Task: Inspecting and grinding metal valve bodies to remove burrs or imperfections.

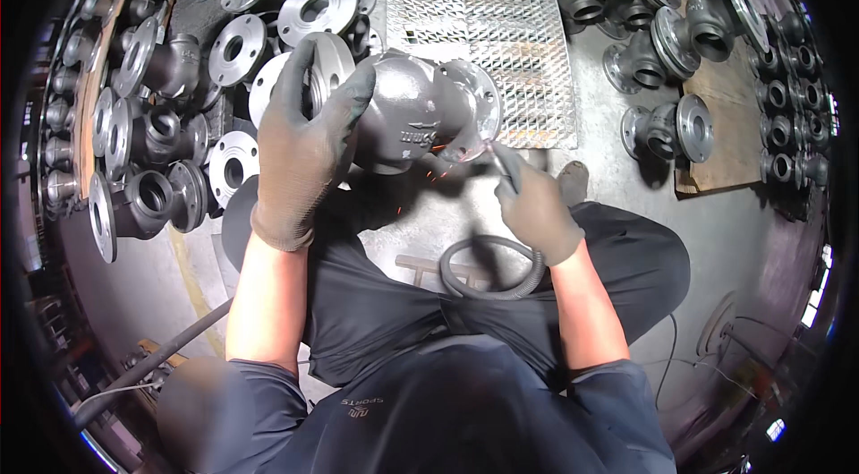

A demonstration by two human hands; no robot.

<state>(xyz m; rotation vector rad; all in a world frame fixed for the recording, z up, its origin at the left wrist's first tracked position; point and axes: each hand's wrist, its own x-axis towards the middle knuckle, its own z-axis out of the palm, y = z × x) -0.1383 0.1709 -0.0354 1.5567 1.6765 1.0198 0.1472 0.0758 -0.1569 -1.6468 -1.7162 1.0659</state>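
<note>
A grey cast valve body point(398, 107) with a flange at each end lies sideways in front of me, raised lettering on its round middle. My left hand point(309, 138), in a brown and grey work glove, is wrapped round its left flange, thumb toward the body and fingers over the rim. My right hand point(540, 213), gloved too, is closed round a slim hand grinder point(503, 162), mostly hidden in the grip. The grinder's tip meets the casting's lower edge near the right flange, where orange sparks point(437, 174) fly off downward.
A ribbed grey hose point(488, 290) loops below my right hand, between my legs. Flanged castings point(237, 49) crowd the left side, and more castings point(667, 129) stand at right by a wooden board point(729, 120). A textured metal plate point(479, 17) lies ahead on the floor.
</note>
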